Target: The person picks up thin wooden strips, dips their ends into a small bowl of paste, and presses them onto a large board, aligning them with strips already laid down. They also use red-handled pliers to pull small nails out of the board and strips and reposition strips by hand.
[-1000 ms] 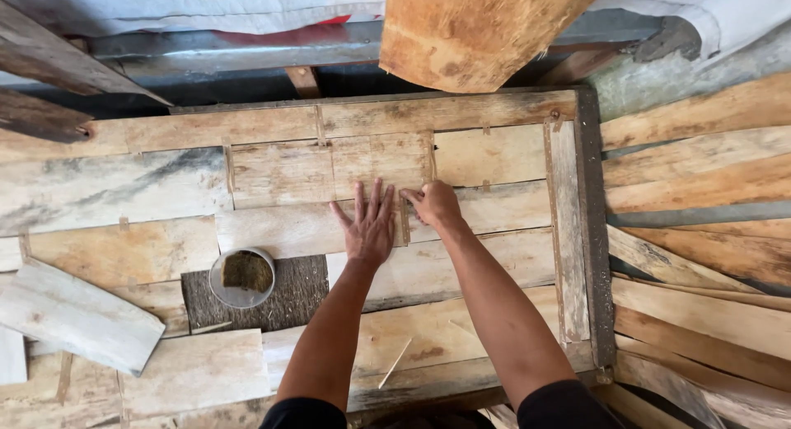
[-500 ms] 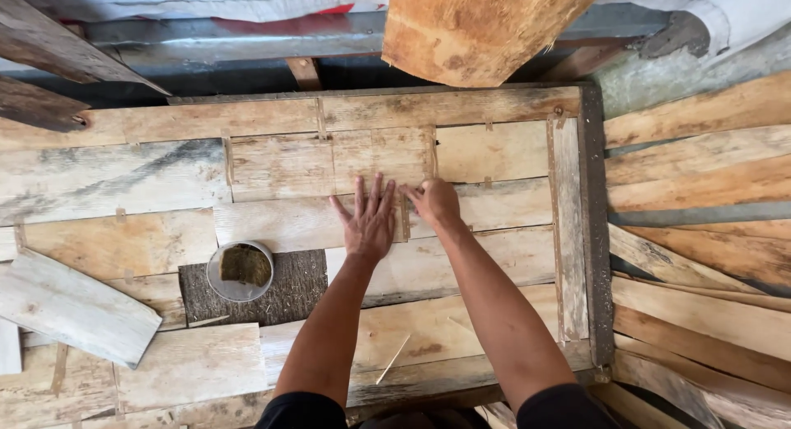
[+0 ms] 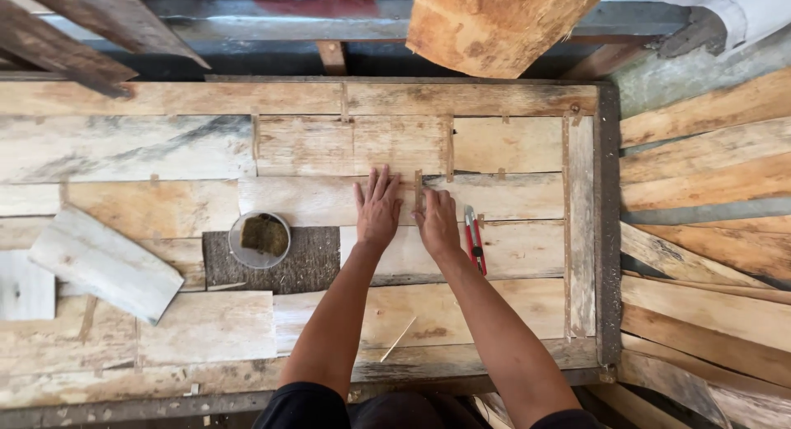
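Two flat hands, left hand point(image 3: 377, 208) and right hand point(image 3: 437, 223), one red cutter point(image 3: 475, 239), one bowl point(image 3: 259, 239)

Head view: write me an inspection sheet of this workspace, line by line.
Surface: framed panel of pale, weathered wood pieces laid side by side.
Job's things: thin wood strip standing between the hands on the boards.
Clutter: red-handled cutter beside the right hand; round tub on a dark patch; loose plank at left; thin splinter.
Grippers: left hand flat, fingers spread; right hand pressed against the strip.
Cables: nothing seen.
Surroundings: stacked boards at right; big timber slab above.
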